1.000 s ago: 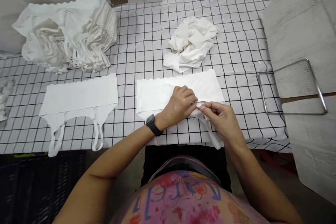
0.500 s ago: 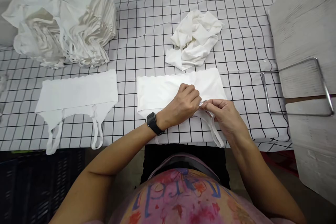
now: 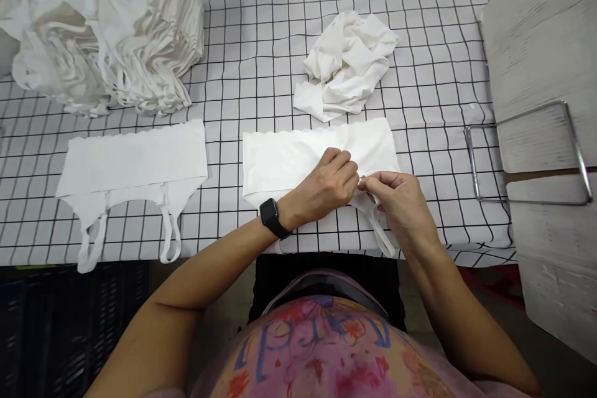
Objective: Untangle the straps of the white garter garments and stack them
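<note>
A white strappy top (image 3: pixel 289 158) lies flat on the checked tablecloth (image 3: pixel 261 74) in front of me. My left hand (image 3: pixel 326 186), with a black watch on its wrist, rests curled on the top's lower edge. My right hand (image 3: pixel 396 202) pinches the same edge right beside it, fingertips touching those of the left. A white strap (image 3: pixel 380 233) loops down under my right hand toward the table's front edge. What small piece sits between the fingertips I cannot make out.
A second flat white top (image 3: pixel 133 158) lies to the left. A pile of several white tops (image 3: pixel 107 37) sits at the back left, a crumpled white garment (image 3: pixel 347 62) behind my hands. A grey board with a metal wire frame (image 3: pixel 522 155) stands right.
My hands have stayed pinched together at the top's lower edge, with only small finger movement. The view has tilted slightly, shifting everything a little down and left.
</note>
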Motion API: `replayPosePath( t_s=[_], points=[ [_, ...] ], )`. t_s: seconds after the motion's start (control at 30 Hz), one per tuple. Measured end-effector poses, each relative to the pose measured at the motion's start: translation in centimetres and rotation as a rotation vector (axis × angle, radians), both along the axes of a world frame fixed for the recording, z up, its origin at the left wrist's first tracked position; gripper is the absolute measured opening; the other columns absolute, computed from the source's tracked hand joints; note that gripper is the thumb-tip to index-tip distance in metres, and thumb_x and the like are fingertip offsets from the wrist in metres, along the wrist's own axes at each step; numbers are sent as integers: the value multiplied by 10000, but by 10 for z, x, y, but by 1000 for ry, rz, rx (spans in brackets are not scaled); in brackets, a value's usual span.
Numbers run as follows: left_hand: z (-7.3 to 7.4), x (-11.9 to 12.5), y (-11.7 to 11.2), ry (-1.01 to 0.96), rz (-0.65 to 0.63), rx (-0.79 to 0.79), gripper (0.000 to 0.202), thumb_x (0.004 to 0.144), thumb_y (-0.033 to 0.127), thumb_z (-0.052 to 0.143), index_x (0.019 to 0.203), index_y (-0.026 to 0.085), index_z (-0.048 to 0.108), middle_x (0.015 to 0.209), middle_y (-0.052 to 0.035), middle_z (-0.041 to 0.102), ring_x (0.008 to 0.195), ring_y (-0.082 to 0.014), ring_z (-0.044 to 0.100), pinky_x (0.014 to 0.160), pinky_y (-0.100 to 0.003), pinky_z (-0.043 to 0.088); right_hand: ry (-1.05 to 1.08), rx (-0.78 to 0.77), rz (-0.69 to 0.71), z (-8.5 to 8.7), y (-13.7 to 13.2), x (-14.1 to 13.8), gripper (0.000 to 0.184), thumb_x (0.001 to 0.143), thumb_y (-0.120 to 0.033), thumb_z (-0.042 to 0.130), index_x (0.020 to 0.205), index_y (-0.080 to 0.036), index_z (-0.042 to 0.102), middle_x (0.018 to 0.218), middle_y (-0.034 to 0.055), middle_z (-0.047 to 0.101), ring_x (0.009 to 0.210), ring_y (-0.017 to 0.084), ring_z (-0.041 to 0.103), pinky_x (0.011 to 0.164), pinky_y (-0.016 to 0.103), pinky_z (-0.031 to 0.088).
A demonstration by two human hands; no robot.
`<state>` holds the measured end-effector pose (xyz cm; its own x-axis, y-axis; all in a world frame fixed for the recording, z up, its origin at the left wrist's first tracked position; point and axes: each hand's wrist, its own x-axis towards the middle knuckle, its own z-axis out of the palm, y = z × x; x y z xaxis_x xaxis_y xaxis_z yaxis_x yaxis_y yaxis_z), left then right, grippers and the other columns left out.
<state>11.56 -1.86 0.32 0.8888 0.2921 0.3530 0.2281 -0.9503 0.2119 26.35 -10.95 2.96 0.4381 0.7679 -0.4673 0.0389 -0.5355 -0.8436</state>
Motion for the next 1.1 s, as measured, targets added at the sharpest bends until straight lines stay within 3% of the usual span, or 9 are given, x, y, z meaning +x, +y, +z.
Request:
replayPosePath(
  t_s=[0.23, 0.53, 0.8, 1.1],
  points=[
    [-2, 0, -2, -34, -6, -147, 389, 1044, 51, 346, 739, 182, 549, 780, -54, 556, 835, -207, 485, 846, -417, 430, -18, 7, 18, -1, 0, -1, 236, 740, -277, 697, 551, -181, 594, 519, -41, 415, 504, 73, 290, 465, 247, 226],
    [-6, 0, -1, -64, 9, -15, 399, 1031, 30, 342, 723, 183, 545, 760, -49, 539, 806, -197, 454, 826, -384, 435, 16, 31, -76, 0, -1, -6, 159, 735, -280, 709, 623, -168, 694, 623, 5, 579, 555, 88, 403, 474, 230, 288],
    [-8, -2, 0, -56, 13, 3, 391, 1042, 47, 365, 711, 187, 522, 764, -47, 541, 807, -194, 451, 851, -380, 444, 62, 45, -72, -1, -2, -7, 239, 766, -377, 806, 743, -141, 780, 599, 22, 641, 468, 68, 408, 427, 224, 293],
    [-11, 0, -1, -136, 11, 107, 377, 1027, 32, 410, 702, 175, 538, 748, -36, 547, 798, -178, 447, 830, -347, 455, 29, 16, -165, -5, 1, -6, 149, 752, -278, 754, 683, -150, 722, 584, -9, 563, 506, 81, 438, 440, 216, 322]
  ],
)
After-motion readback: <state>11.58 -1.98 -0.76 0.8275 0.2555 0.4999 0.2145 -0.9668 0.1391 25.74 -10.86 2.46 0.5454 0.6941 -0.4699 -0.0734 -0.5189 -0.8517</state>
